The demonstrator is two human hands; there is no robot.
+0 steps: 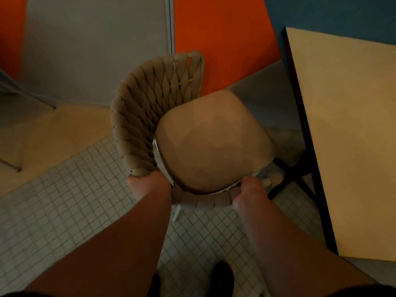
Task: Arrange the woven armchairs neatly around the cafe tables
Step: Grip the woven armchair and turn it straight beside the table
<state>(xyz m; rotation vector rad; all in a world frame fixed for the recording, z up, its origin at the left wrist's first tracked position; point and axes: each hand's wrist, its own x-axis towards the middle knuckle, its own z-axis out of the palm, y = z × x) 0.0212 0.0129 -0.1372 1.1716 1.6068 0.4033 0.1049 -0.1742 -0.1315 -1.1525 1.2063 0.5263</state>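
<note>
A beige woven armchair [145,108] with a tan seat cushion [212,142] stands on the tiled floor right below me. Its curved woven back wraps around the left and near sides. My left hand [150,185] grips the woven rim at the near left. My right hand [249,191] grips the same rim at the near right, fingers curled over it. A pale cafe table [351,136] with a dark edge stands just right of the chair, its near left corner close to my right forearm.
An orange wall [222,39] and a grey panel [96,46] rise behind the chair. A pale raised step [53,133] lies to the left. The table's black base [293,179] reaches under the chair's right side. My dark shoe [221,277] is on the white tiles.
</note>
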